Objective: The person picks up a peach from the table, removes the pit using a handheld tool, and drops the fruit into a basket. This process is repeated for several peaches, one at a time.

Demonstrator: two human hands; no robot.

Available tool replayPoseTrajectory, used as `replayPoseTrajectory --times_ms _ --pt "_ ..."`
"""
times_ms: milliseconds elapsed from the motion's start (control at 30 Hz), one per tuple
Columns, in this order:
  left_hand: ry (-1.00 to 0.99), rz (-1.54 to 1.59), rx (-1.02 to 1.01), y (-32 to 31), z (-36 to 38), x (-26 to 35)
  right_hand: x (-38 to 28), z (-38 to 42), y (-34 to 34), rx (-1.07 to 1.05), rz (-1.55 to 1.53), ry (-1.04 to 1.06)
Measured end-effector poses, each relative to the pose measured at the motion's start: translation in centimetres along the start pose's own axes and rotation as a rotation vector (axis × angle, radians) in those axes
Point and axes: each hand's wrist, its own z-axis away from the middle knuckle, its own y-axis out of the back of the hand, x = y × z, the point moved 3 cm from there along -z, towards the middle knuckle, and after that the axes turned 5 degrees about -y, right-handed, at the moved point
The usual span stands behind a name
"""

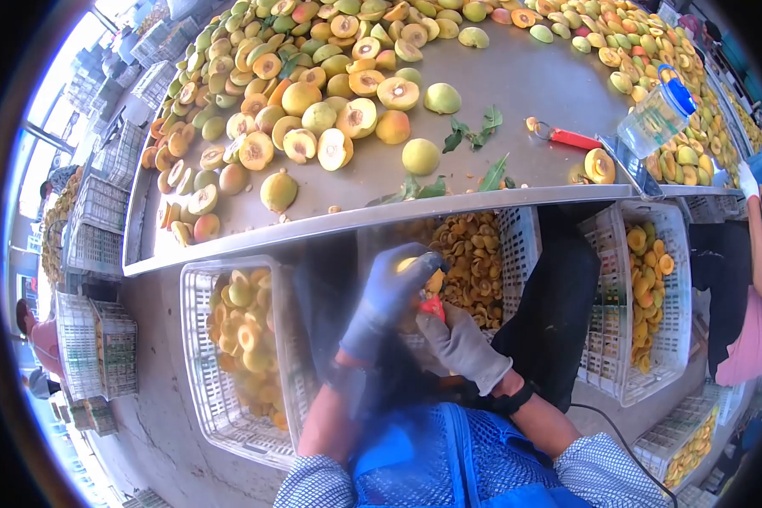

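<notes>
While the left hand [381, 296] holds a yellow fruit [408, 264] near the middle of the frame, the right hand [467, 349] grips a small red tool [433, 307] just beside it. I see the hands close together, but I cannot tell if the tool touches the fruit. Just behind them is a crate [521, 241] of cut fruit. Above, more fruit [305, 97] covers the upper left of the counter [538, 106].

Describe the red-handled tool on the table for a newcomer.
Start at the metal table heaped with fruit. Toward its right sits a clear container with a blue lid. Just left lies the tool, its straight red handle unlike the rounded fruit.
</notes>
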Motion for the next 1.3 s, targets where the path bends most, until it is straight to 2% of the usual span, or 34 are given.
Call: replayPoseTrajectory --times_ms 33,167,233,267,367,433,467,533,567,633,667,733,767,833,967,1033,1067,1100,1133,1167,1200,1233,1267,1300 --pt "-0.020 -0.025 0.053 0.0 0.0 -0.1 0.1 -0.1 0.0 -0.040 -0.058 -0.075" --pt "-0.042 0.019 0.087 0.2 0.0 -1.1 0.0 -0.1 -0.1 -0.073 -0.079 -0.070" --pt "0.138 -0.097 0.024 0.3 -0.3 -0.8 1.2 -0.5 -0.2 0.048 0.123 0.092" --pt "0.140 -0.097 0.026 0.3 -0.2 -1.2 1.8 -0.5 -0.4 0.045 0.122 0.089" --pt "0.041 -0.035 0.086 0.1 -0.4 -1.7 2.1 -0.8 -0.3 0.057 0.146 0.018" --pt "-0.109 -0.244 0.122 0.0 -0.1 -1.3 0.8 -0.8 -0.4 -0.059 0.059 0.072" --pt "-0.102 -0.243 0.129 -0.2 0.2 -1.8 0.8 -0.7 -0.4 -0.068 0.059 0.067" --pt "-0.164 -0.129 0.212 -0.1 -0.1 -2.3 1.0 -1.0 -0.7 -0.315 -0.232 -0.208" --pt "-0.159 -0.133 0.212 0.3 -0.1 -2.5 0.7 -0.7 -0.8 -0.318 -0.237 -0.211" --pt "-0.017 0.124 -0.023 0.5 -0.3 -2.5 -0.8 0.1 -0.8 -0.316 -0.469 -0.377" --pt "-0.018 0.124 -0.020 0.6 -0.5 -2.4 -0.7 0.2 -0.7 -0.319 -0.467 -0.377" --pt "-0.027 0.106 -0.168 0.4 -0.7 -2.3 -0.2 0.7 -0.9 -0.415 -0.709 -0.498" --pt "-0.026 0.104 -0.165 0.3 -0.6 -2.5 0.0 0.9 -1.0 -0.419 -0.709 -0.499" --pt "0.006 0.518 -0.226 -0.6 -0.3 -3.3 -0.2 1.0 -1.6 -0.545 -0.936 -0.455" --pt "-0.107 0.672 -0.204 -1.5 -0.1 -4.7 0.0 1.3 -1.1 -0.560 -1.011 -0.496" --pt "0.049 0.784 -0.003 -1.2 0.2 -4.2 0.4 1.9 0.2 -0.623 -0.988 -0.289" --pt "0.059 0.628 0.140 -0.1 0.8 -3.3 0.6 2.2 0.8 -0.652 -0.980 -0.191" --pt "0.005 0.470 0.245 1.6 1.7 -3.1 0.8 2.1 1.3 -0.659 -0.979 -0.189" --pt "-0.008 0.395 0.265 3.1 3.4 -0.4 1.5 1.5 2.3 -0.406 -0.686 -0.205" --pt "-0.055 0.160 0.164 5.4 4.0 2.1 1.9 0.9 3.2 -0.156 -0.394 -0.211" --pt "-0.083 -0.310 0.237 8.5 5.1 2.9 2.1 0.6 3.4 -0.046 -0.491 -0.442" --pt "-0.090 -0.573 0.263 11.1 6.4 4.2 2.9 0.3 3.4 -0.066 -0.494 -0.431" --pt "-0.113 -0.868 0.299 13.5 7.6 5.6 4.7 0.1 3.5 -0.059 -0.635 -0.475" --pt "-0.202 -1.021 0.363 15.8 8.6 6.1 5.6 -0.1 3.3 -0.049 -0.774 -0.524"
